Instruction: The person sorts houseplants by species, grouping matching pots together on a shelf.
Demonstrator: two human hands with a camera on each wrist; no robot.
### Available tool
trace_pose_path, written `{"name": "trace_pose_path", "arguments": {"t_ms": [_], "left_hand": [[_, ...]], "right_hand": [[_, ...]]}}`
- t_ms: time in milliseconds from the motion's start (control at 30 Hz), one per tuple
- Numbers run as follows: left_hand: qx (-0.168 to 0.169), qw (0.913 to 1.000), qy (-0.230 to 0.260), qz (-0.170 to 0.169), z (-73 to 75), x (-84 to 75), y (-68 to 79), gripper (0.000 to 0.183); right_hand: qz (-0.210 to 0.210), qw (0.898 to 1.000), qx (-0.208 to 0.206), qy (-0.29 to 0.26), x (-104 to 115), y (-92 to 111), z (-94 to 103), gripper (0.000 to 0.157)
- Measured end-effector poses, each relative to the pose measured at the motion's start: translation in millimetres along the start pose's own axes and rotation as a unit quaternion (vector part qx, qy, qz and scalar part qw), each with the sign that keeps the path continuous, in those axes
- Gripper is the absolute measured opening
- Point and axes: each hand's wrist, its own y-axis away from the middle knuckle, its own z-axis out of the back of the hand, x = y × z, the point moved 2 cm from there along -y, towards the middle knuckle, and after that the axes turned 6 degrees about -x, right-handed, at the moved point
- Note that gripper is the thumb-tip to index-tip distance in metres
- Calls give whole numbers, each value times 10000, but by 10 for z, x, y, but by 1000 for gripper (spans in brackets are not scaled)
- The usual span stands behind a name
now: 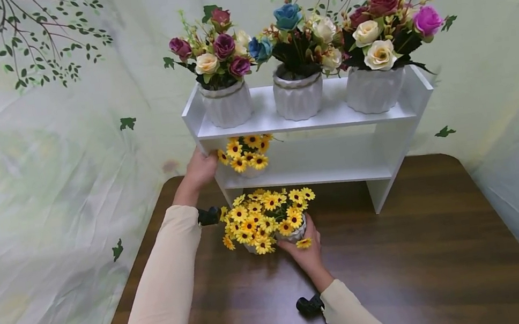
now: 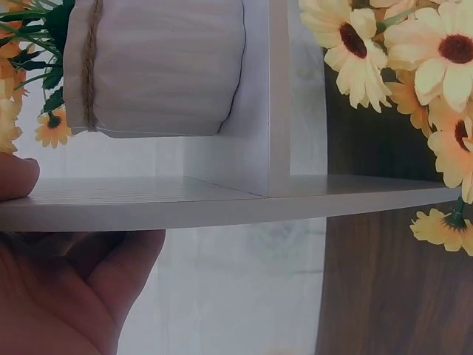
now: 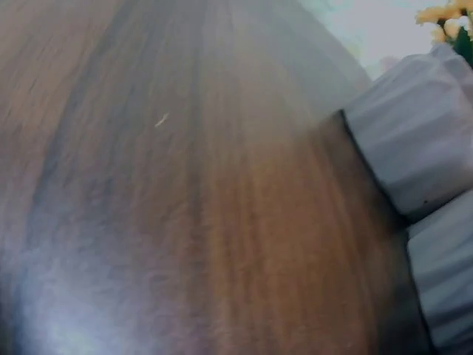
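My left hand grips the left side panel of a white two-tier shelf; in the left wrist view the panel runs between the thumb and the other fingers. Just inside that panel, a white pot of yellow daisy-like flowers stands on the lower tier. On the table in front, my right hand holds the right one of two white flowerpots side by side, full of yellow flowers. Both pots' sides show in the right wrist view, where the hand is out of sight.
Three white pots with roses line the top tier: purple and cream at left, blue and white in the middle, red, cream and pink at right. A brown wooden table lies beneath; a leaf-patterned cloth hangs behind.
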Motion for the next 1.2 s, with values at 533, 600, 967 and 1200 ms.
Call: {"name": "trace_pose_path", "arguments": {"t_ms": [533, 600, 967, 1200], "left_hand": [[-55, 10000, -37, 67, 23, 48, 4, 50], [-17, 10000, -21, 1, -5, 39, 2, 49], [35, 10000, -26, -88, -15, 10, 3, 48], [36, 9999, -81, -112, -20, 10, -16, 50]], "right_hand": [[370, 9943, -961, 263, 11, 13, -31, 87], [440, 9927, -1069, 334, 23, 29, 99, 87], [-260, 9943, -1026, 87, -21, 10, 1075, 85], [-151, 9906, -1313, 346, 84, -14, 1439, 78]]}}
